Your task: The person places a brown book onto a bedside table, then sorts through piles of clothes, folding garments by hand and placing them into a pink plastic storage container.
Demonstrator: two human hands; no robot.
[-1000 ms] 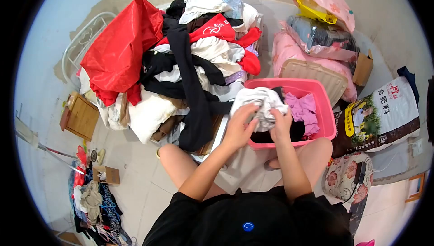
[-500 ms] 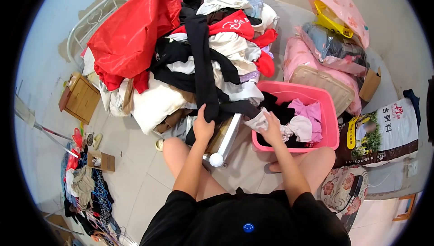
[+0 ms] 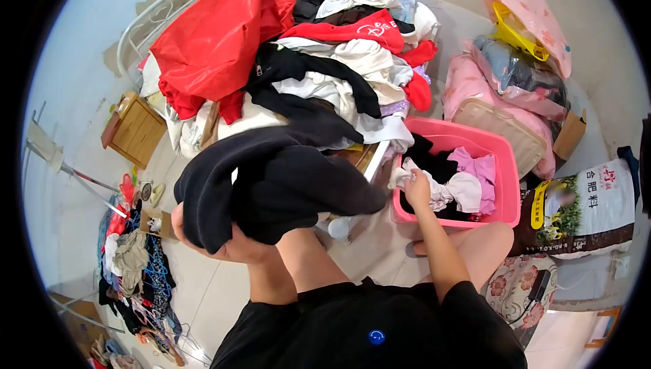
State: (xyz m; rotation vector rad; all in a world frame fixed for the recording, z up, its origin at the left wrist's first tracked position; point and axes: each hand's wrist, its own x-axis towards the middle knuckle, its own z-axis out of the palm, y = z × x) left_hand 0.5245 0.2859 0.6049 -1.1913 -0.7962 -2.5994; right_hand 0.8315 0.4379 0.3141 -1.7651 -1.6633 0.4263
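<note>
A black garment (image 3: pixel 271 179) hangs bunched over my left hand (image 3: pixel 227 243), whose fingers are wrapped round its lower left end; it is lifted above my left knee. My right hand (image 3: pixel 418 189) is at the left side of the pink tub (image 3: pixel 512 196), closed on a whitish cloth (image 3: pixel 400 176). Inside the tub lie a pink garment (image 3: pixel 480 165), a pale pink-white piece (image 3: pixel 464 191) and black clothes (image 3: pixel 434 165). Behind the black garment rises a large heap of clothes with a black top (image 3: pixel 281 64) and a red piece (image 3: pixel 359 32).
A red bag (image 3: pixel 217 36) lies on the heap's left. Pink bags (image 3: pixel 468 84) and a beige lid (image 3: pixel 500 135) stand behind the tub, a printed sack (image 3: pixel 586 209) to its right. At left are a wooden cabinet (image 3: pixel 139 131) and hanging clothes (image 3: pixel 132 257).
My left hand has taken the long black garment off the heap and drawn it left and toward me. My right hand stays at the tub with the whitish cloth. The view has shifted.
</note>
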